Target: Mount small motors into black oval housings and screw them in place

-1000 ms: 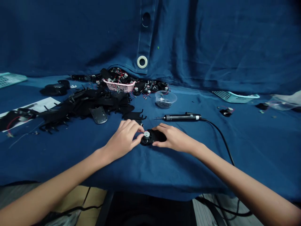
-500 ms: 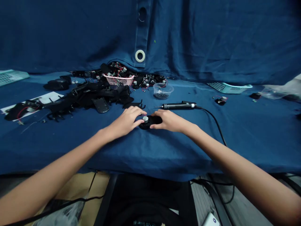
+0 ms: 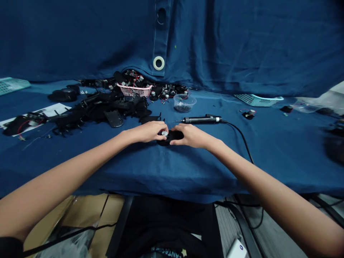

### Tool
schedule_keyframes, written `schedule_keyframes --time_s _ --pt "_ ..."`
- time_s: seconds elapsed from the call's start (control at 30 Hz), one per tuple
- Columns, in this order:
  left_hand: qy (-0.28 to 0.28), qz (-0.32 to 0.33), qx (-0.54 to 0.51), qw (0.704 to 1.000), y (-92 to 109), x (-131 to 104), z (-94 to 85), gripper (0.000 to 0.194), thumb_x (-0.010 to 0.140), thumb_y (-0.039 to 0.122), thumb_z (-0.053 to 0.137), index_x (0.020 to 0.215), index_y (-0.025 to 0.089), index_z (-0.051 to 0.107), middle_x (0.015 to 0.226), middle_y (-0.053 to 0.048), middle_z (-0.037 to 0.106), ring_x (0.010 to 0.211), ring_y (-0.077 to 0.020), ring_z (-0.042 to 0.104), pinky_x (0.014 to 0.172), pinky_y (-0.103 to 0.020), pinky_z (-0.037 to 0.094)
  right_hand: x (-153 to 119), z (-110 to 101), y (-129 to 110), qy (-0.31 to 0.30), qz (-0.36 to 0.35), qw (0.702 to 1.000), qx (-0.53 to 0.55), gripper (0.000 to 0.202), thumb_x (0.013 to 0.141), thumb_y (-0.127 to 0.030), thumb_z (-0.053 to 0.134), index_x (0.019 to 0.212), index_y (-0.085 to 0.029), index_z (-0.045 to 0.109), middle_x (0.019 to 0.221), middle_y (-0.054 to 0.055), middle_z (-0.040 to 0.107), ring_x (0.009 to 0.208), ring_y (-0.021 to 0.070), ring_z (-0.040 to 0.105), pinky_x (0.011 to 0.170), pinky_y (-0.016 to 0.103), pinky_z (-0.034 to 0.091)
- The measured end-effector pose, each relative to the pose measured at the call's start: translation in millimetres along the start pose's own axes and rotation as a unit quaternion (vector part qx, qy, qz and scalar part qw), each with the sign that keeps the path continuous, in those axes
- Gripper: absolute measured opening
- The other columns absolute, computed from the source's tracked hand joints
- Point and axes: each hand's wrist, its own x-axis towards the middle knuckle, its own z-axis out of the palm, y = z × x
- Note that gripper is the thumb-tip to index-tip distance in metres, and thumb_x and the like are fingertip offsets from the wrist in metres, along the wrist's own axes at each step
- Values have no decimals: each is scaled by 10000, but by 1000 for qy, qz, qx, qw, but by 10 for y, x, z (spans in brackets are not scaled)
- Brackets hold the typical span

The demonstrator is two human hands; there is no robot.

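In front of me on the blue cloth lies a black plastic part (image 3: 174, 135) with a small silver motor (image 3: 164, 133) on its left end. My left hand (image 3: 153, 131) has its thumb and fingers closed around the motor. My right hand (image 3: 189, 135) grips the right end of the black part, thumb in front and fingers behind. The fingers cover much of both pieces. Just beyond my right hand rests a black electric screwdriver (image 3: 202, 120), its bit pointing left. A clear plastic bowl (image 3: 185, 101) with small dark screws stands behind it.
A heap of black plastic parts (image 3: 99, 107) spreads at the left. Behind it, a pink basket (image 3: 134, 90) holds wired motors. A teal basket (image 3: 259, 100) and a loose motor piece (image 3: 249, 114) lie at the right. The screwdriver's cable (image 3: 239, 136) runs over the table edge.
My left hand has closed in from beside the motor and now pinches it. My right hand keeps its grip on the black part. The view has shifted slightly.
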Motion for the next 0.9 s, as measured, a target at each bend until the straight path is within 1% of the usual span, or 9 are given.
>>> schedule_keyframes --time_s 0.27,0.43,0.5,0.57,0.63,0.73,0.9 --pt "-1 20 -9 1000 -25 3 -9 247 895 339 515 1016 146 609 995 -66 597 864 -174 560 769 -254 407 -44 -13 -20 4 4 1000 -3 580 811 -562 591 1199 -131 586 1111 156 653 1049 273 618 884 369 466" --pt "0 -3 -19 1000 -31 -7 -5 259 870 339 545 1028 143 606 995 -68 601 873 -177 572 769 -250 417 -41 -28 -45 -1 16 1000 -2 565 803 -555 606 1178 -132 600 1091 154 664 1025 270 627 869 358 467" --pt "2 -18 -28 999 -40 -13 -20 326 848 361 577 1096 148 583 1039 -70 601 923 -183 576 790 -245 421 -30 -29 -39 -6 20 1000 -1 570 801 -561 605 1171 -127 605 1088 155 666 1023 275 626 871 360 464" --pt "-2 -31 -40 999 -48 -13 -46 472 812 412 621 1200 158 532 1123 -76 583 1003 -194 563 829 -243 421 -24 -27 -30 -8 20 1000 3 579 801 -564 601 1183 -128 601 1099 155 663 1034 278 621 873 360 462" --pt "-23 -38 -47 998 -48 -2 -75 570 778 457 651 1247 165 512 1178 -82 558 1053 -207 547 860 -246 415 -25 -22 -25 -8 21 1000 12 584 799 -565 604 1194 -135 595 1111 152 658 1039 276 620 870 356 463" --pt "-48 -37 -40 997 -16 25 -101 526 779 452 657 1209 168 555 1167 -77 563 1050 -211 551 872 -248 407 -34 -17 -34 -9 31 999 20 577 796 -561 611 1194 -143 594 1114 148 653 1030 272 621 865 357 464" --pt "-44 -18 12 999 88 32 -111 470 809 355 663 1212 143 544 1123 -96 579 1032 -219 559 881 -277 416 -54 -25 -66 -12 52 998 27 544 801 -541 615 1184 -156 589 1099 139 649 1018 265 619 853 356 466"
